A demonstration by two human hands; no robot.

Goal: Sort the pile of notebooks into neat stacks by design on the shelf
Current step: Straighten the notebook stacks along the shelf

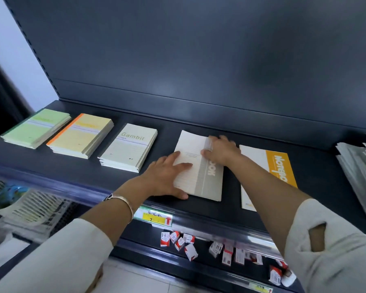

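On the dark shelf (230,208) lie separate stacks: green notebooks (34,129) at far left, then yellow ones with an orange spine (80,135), then pale "Gambit" ones (129,148). In the middle lies a white notebook with a grey band (197,166). My left hand (169,176) rests flat on its left and near edge. My right hand (222,150) lies on its far right part, fingers bent over the grey band. Just right of it lies a white and orange notebook (270,166), partly hidden by my right forearm.
A loose pile of pale notebooks (359,172) sits at the shelf's right end. A yellow price tag (154,217) hangs on the shelf's front rail. Small red and white boxes (184,244) lie scattered on the lower shelf. A white plastic basket (30,206) stands lower left.
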